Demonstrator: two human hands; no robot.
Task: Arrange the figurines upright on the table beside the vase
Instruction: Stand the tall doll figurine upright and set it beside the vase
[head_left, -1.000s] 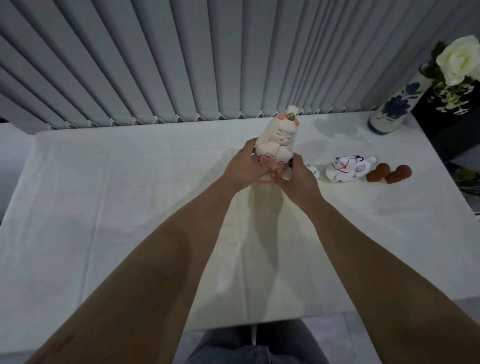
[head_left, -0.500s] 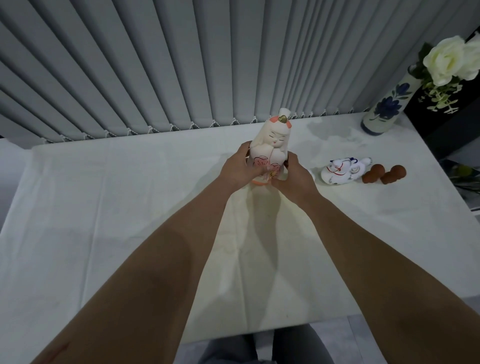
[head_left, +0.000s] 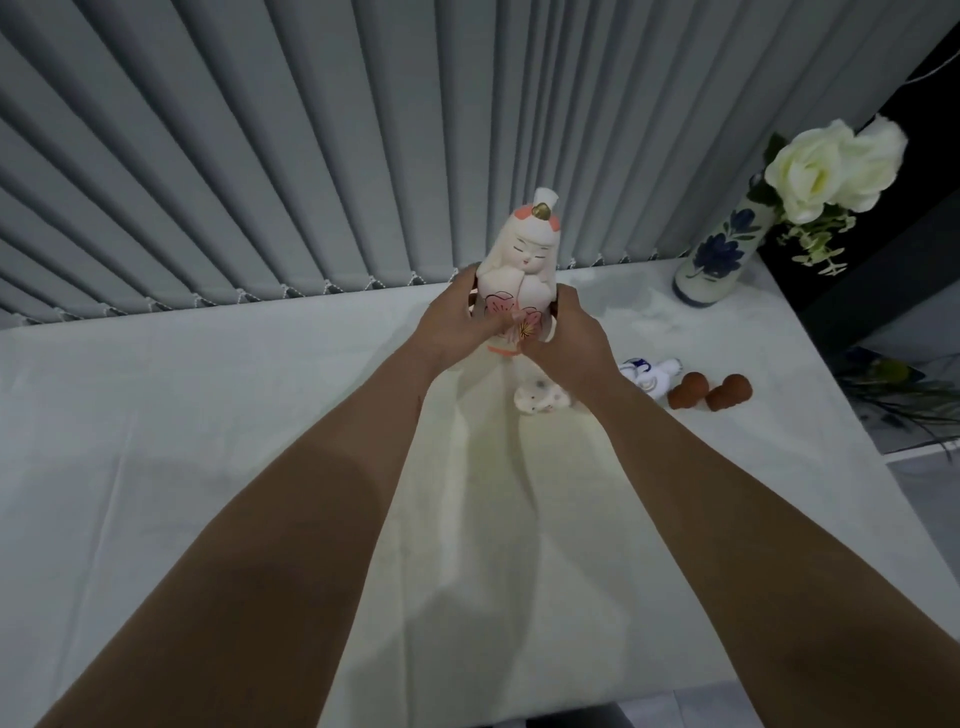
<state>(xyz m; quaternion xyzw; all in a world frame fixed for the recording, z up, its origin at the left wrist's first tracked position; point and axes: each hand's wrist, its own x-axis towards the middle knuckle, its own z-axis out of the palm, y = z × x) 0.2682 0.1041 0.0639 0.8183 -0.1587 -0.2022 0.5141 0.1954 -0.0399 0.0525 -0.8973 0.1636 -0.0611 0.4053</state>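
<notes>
A tall cream doll figurine (head_left: 522, 254) with pink flowers and a white cap is held upright above the table. My left hand (head_left: 457, 325) grips its left side and my right hand (head_left: 569, 343) grips its right side. Below my right wrist a small spotted white figurine (head_left: 537, 399) lies on the cloth. To the right a white and blue figurine (head_left: 652, 376) lies on its side, next to two brown gourd-shaped figurines (head_left: 688, 389) (head_left: 730, 392). The blue-flowered vase (head_left: 719, 254) with white roses stands at the far right corner.
The table (head_left: 182, 415) wears a white cloth with folds. Grey vertical blinds (head_left: 260, 156) hang right behind its far edge. A black cabinet (head_left: 883, 260) stands close to the right, beside the vase. Green leaves (head_left: 904, 400) lie past the table's right edge.
Both hands have lifted the doll figurine up and away from me, off the cloth. The small spotted figurine below my right wrist has come into view.
</notes>
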